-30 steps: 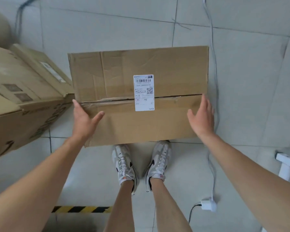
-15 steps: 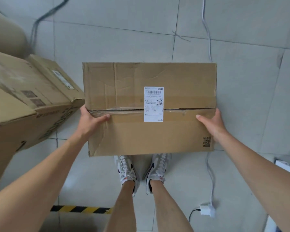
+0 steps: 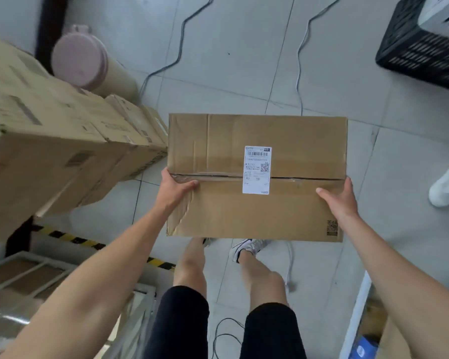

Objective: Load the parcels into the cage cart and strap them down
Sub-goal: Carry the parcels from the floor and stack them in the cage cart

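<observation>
Lifted higher off the floor (image 3: 231,60) than half a second ago, the cardboard box (image 3: 290,211) is being held level in the air above the person's shoes, its white label (image 3: 257,169) facing up. The left hand (image 3: 175,189) is gripping the box's left edge at the seam, thumb lying on top. The right hand (image 3: 340,200) is clasping the right edge the same way. Stacked boxes (image 3: 49,151) are standing just beside it on the left, with a white metal frame (image 3: 36,275) showing below them.
</observation>
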### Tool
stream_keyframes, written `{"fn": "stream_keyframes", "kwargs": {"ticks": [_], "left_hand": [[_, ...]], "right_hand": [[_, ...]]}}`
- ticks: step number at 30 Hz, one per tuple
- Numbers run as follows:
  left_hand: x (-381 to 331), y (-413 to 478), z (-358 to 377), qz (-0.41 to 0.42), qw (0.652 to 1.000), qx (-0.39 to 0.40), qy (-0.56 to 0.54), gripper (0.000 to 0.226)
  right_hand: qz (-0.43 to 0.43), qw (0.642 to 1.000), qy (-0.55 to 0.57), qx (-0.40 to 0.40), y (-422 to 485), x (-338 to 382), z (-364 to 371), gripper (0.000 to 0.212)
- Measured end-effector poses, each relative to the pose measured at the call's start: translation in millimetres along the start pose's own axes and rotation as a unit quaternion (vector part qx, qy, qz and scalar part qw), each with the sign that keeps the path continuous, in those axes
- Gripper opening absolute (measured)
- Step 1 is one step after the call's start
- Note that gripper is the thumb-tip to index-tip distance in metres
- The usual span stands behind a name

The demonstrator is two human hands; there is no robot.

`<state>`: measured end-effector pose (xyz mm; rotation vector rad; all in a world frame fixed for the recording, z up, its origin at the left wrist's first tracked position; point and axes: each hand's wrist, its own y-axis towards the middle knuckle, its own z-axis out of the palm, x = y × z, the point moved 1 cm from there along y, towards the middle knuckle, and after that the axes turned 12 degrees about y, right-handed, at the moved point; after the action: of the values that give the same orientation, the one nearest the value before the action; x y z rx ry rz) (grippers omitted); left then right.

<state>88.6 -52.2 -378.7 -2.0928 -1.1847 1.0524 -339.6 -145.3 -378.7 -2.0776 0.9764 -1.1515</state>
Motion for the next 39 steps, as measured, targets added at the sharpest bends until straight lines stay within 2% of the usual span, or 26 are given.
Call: {"fn": "stream_keyframes", "kwargs": {"ticks": [6,12,18,23,26,31,36,39], "left_hand": [[5.4,-149.5,-54.1,-0.044,0.995,-0.067,-0.055,0.094],[52.4,-273.9,-94.4,-0.104,0.977,-0.158,-0.102,0.087],[141.1,-407.6,-136.7,-0.183,0.917,-0.298,-0.194,0.104],[216.9,-512.7,-165.3,-0.215,0.852,-0.394,-0.268,0.095],[264.2,-567.1,-165.0,-0.225,0.816,-0.439,-0.300,0.087],[369.1,-661.2,-152.3,-0.282,0.766,-0.478,-0.325,0.098],[497.0,-753.9,-127.8,-0.337,0.708,-0.501,-0.366,0.103],[569.7,-789.5,-112.3,-0.375,0.683,-0.500,-0.377,0.096]], "right_hand": [[-0.068,0.995,-0.061,0.043,-108.7,51.6,-61.5,0.099],[-0.162,0.975,-0.112,0.101,-200.1,88.5,-76.6,0.094],[-0.281,0.918,-0.190,0.206,-295.4,126.8,-21.1,0.093],[-0.349,0.864,-0.224,0.286,-395.8,132.0,44.0,0.092],[-0.381,0.832,-0.236,0.326,-454.9,119.1,76.2,0.094],[-0.449,0.755,-0.268,0.396,-561.6,68.2,127.8,0.097],[-0.491,0.674,-0.328,0.444,-677.5,-31.0,187.7,0.098],[-0.490,0.643,-0.363,0.463,-728.4,-100.4,223.3,0.089]]}}
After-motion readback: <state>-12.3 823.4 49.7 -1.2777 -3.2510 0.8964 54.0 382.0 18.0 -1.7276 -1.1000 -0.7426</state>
